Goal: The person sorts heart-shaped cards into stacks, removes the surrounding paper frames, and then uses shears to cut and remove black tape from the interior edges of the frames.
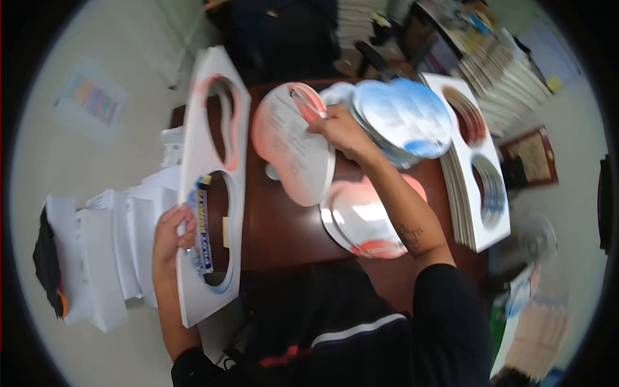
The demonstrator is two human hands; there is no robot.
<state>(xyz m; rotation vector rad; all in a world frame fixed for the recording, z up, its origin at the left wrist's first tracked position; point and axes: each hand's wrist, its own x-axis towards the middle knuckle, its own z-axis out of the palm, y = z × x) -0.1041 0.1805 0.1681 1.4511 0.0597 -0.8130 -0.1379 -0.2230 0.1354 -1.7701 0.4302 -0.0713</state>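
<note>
My left hand (174,232) is closed on the left edge of a tall white board (216,169), tilted upright, with two rounded cut-out holes. The upper hole is edged in pink, the lower in blue. Through the lower hole shows a dark strip with yellow lettering (204,222). My right hand (340,132) grips the upper right edge of a pink-and-white rounded cut-out panel (290,145) printed with text, held over the table. Just beyond that hand lies a pile of blue-and-white cut-out panels (403,116). Nearer me, pink-and-white panels (367,216) lie stacked.
A stack of holed white boards (465,161) stands at the right end of the brown table (284,232). White paper bundles (106,258) are at left. Piled stacks (500,80) and a framed picture (534,158) are at right. A dark chair (277,39) stands behind.
</note>
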